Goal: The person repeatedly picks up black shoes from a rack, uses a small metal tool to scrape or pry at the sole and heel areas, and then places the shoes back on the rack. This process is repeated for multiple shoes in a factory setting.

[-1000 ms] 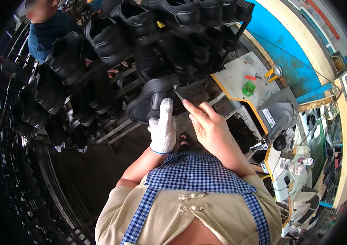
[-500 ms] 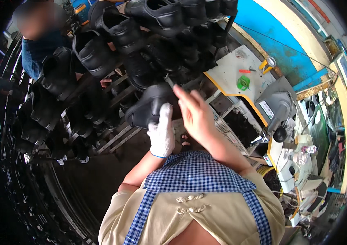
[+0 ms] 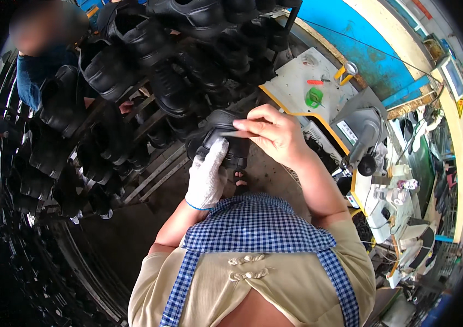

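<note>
My left hand [image 3: 207, 175], in a white knit glove, grips a black shoe [image 3: 216, 136] from below, close in front of my chest. My bare right hand [image 3: 273, 132] sits on top of the same shoe and pinches a thin pale tool [image 3: 230, 133] whose tip lies against the shoe's upper. The shoe hangs just in front of a metal rack [image 3: 149, 173] loaded with several more black shoes [image 3: 122, 65].
Another person in a blue top [image 3: 35, 76] stands behind the rack at the upper left. On my right is a white workbench [image 3: 302, 87] with a green object [image 3: 313, 98], a grey machine [image 3: 365, 133] and small bottles [image 3: 400, 185]. Blue wall beyond.
The shoe and both hands have come closer to my chest and lower in view. My right hand has shifted from beside the shoe to on top of it, tool against the upper.
</note>
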Available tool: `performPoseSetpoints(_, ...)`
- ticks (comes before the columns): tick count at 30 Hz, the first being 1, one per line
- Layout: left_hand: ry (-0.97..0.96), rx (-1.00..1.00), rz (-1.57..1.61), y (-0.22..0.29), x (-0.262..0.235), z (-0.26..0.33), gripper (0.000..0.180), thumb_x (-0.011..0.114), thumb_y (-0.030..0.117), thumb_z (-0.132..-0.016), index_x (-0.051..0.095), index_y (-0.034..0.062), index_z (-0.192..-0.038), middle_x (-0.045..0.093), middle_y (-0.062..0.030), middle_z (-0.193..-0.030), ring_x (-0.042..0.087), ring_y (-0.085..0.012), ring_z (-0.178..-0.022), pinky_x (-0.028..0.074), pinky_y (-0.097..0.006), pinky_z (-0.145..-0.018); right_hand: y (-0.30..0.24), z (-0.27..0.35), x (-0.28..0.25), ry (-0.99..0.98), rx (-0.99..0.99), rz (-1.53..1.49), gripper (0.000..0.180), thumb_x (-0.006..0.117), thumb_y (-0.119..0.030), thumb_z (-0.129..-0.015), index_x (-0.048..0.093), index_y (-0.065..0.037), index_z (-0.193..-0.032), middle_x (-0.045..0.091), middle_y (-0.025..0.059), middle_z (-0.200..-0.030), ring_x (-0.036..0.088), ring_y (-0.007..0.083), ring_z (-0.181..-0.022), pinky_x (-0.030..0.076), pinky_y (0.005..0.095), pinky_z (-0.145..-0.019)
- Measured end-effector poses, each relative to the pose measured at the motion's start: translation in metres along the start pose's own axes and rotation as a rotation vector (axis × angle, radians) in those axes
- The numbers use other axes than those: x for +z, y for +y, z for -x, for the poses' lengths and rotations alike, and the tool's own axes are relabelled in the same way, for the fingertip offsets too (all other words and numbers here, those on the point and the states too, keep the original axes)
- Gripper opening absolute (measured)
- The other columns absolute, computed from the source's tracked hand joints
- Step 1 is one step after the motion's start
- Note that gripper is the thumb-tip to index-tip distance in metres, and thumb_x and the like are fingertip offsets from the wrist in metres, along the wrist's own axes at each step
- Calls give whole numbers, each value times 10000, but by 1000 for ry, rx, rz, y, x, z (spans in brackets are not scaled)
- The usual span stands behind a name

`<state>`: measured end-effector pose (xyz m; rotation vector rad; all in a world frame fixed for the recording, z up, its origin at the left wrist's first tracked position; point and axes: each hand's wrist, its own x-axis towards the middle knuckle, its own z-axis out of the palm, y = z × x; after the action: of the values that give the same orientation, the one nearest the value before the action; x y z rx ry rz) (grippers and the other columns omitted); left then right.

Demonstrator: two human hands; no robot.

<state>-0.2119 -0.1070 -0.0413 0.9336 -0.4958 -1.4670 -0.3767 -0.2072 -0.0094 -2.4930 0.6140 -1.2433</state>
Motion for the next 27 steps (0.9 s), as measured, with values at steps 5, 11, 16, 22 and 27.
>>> performPoseSetpoints(5, 41, 65, 13, -12, -5, -7, 353, 607, 307, -981, 608, 67, -1240, 680, -38, -1054, 649, -127, -884, 515, -256, -716, -6, 2, -4, -157, 136, -113, 82, 695, -66, -871, 623, -58, -910, 586, 51, -880, 642, 229, -753, 519, 321, -638)
performPoseSetpoints(11, -17, 132, 193, 3, -21, -23, 372, 594, 248, -990, 568, 27, -1288, 666, -79, -1169, 652, -181, -1030, 538, -337, -878, 7, 73, -4, -671, 558, -813, 155, 705, -173, -918, 640, -33, -929, 676, 56, -948, 646, 144, -780, 509, 297, -693)
performPoseSetpoints(16, -25, 4, 107, 5, -13, -5, 367, 630, 211, -965, 584, 16, -1272, 667, -76, -1157, 639, -186, -1046, 511, -330, -917, 28, 105, -16, 26, 1092, -553, 282, 696, -266, -938, 708, 15, -912, 635, -7, -634, 585, 74, -587, 451, 224, -561)
performPoseSetpoints(22, -424, 547, -1122, 1, -1, 6, 297, 659, 181, -902, 654, 17, -1150, 677, -162, -1060, 659, -303, -952, 531, -386, -820, 18, 96, 17, -210, 981, -1008, 727, 725, -327, -887, 426, 36, -1442, 592, 148, -1296, 518, 217, -1245, 411, 309, -1046)
performPoseSetpoints(27, -743, 445, -1251, 17, -17, 20, 467, 691, 368, -888, 665, -57, -1079, 664, -234, -969, 651, -395, -865, 532, -427, -777, 35, 138, 51, -154, 1165, -1392, 606, 555, -331, -953, 450, 37, -1423, 584, 177, -1335, 600, 243, -1190, 460, 353, -1041)
